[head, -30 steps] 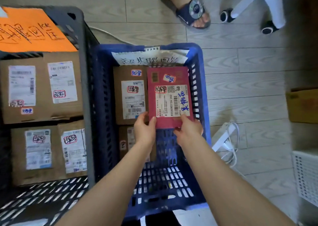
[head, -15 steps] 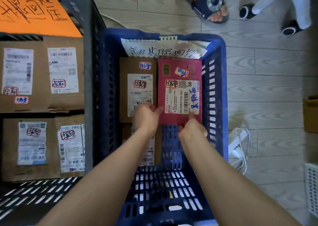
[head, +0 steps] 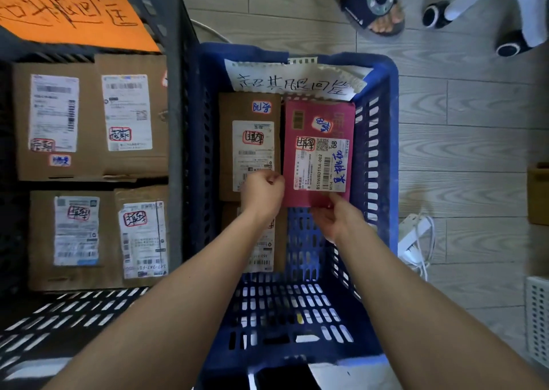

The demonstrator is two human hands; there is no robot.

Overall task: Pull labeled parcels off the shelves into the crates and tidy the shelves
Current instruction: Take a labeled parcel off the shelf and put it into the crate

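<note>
The near edge of the red parcel [head: 319, 154] is pinched by the fingers [head: 325, 211] of the right hand [head: 337, 221], while the left hand [head: 261, 195] is curled into a fist against its left edge. The parcel is laid flat inside the blue crate [head: 383, 151], beside a brown box [head: 249, 146].

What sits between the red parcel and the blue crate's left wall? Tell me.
In the head view, an upright brown cardboard parcel fills that stretch, beside the red parcel and against the blue crate wall; the left hand overlaps its lower edge.

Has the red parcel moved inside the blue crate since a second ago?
Yes. The red parcel slid toward the blue crate far wall; its top edge now meets the paper sign.
</note>
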